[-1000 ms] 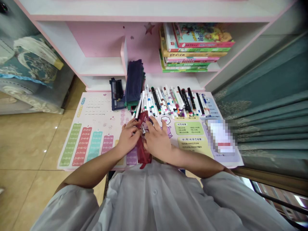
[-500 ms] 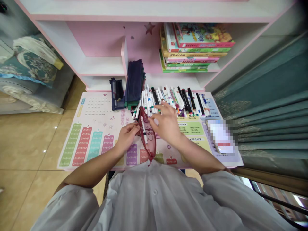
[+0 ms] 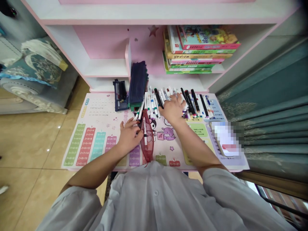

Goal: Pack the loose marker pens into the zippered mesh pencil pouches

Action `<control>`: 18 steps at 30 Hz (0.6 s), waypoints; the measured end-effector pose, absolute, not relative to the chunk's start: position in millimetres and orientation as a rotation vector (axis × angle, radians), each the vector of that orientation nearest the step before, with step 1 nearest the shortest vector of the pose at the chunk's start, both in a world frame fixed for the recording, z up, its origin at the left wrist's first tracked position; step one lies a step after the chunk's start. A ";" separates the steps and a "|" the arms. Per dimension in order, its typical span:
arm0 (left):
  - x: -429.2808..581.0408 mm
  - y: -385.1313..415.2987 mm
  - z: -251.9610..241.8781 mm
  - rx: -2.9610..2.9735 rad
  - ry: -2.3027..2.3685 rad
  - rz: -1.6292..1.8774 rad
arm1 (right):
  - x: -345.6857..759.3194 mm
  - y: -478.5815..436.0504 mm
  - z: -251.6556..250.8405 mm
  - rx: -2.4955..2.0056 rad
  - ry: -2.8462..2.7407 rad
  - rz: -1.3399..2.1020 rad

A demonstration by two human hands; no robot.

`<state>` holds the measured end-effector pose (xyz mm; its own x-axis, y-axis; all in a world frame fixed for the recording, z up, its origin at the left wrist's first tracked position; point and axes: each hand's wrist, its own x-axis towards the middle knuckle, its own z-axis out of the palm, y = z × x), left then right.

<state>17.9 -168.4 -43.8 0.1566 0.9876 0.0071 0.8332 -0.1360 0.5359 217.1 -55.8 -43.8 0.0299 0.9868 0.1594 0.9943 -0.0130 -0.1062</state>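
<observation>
My left hand (image 3: 128,136) grips the rim of a red mesh pencil pouch (image 3: 147,139), which lies on the desk mat with its opening toward the markers. A white marker (image 3: 145,131) shows through or sits in the pouch. My right hand (image 3: 172,109) reaches forward over a spread row of felt-tip markers (image 3: 192,102), its fingertips down among them. Whether those fingers hold a marker is hidden by the hand. A printed multiplication-table desk mat (image 3: 96,144) lies under both hands and the pouch.
A stack of dark navy fabric pouches (image 3: 138,85) and a small navy mesh case (image 3: 120,95) stand behind the mat. Books (image 3: 199,48) fill the pink shelf above. A pixelated object (image 3: 227,139) lies at the mat's right. A teal curtain (image 3: 271,128) hangs to the right.
My right hand has moved forward, away from the pouch and onto the markers. The pouch now lies lower on the mat, and my left hand keeps hold of it.
</observation>
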 end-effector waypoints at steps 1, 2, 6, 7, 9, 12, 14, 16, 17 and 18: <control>17.9 -169.1 -42.9 2.039 1.733 0.508 | 217.3 -55.5 -44.2 -2.115 -2.073 -0.069; 18.1 -169.6 -42.4 2.042 1.734 0.508 | 217.6 -55.1 -44.6 -2.116 -2.082 -0.075; 19.2 -169.8 -42.3 2.029 1.750 0.501 | 218.1 -53.9 -44.7 -2.114 -2.140 -0.069; 19.5 -169.5 -42.2 2.027 1.756 0.496 | 218.0 -53.8 -44.6 -2.113 -2.154 -0.070; 19.8 -169.1 -41.7 2.031 1.769 0.480 | 217.8 -53.7 -44.5 -2.106 -2.173 -0.074; 19.4 -169.0 -40.8 2.050 1.777 0.472 | 218.1 -54.1 -43.6 -2.078 -2.186 -0.054; 18.5 -169.1 -40.8 2.068 1.771 0.478 | 219.5 -56.0 -40.1 -2.053 -2.178 -0.036; 17.4 -169.2 -41.5 2.084 1.763 0.481 | 221.8 -61.8 -32.7 -2.018 -2.158 -0.014; 16.8 -169.3 -42.0 2.090 1.760 0.481 | 223.2 -67.0 -27.5 -1.992 -2.144 -0.001; 16.2 -169.3 -42.6 2.093 1.760 0.481 | 224.8 -74.0 -21.4 -1.959 -2.133 0.017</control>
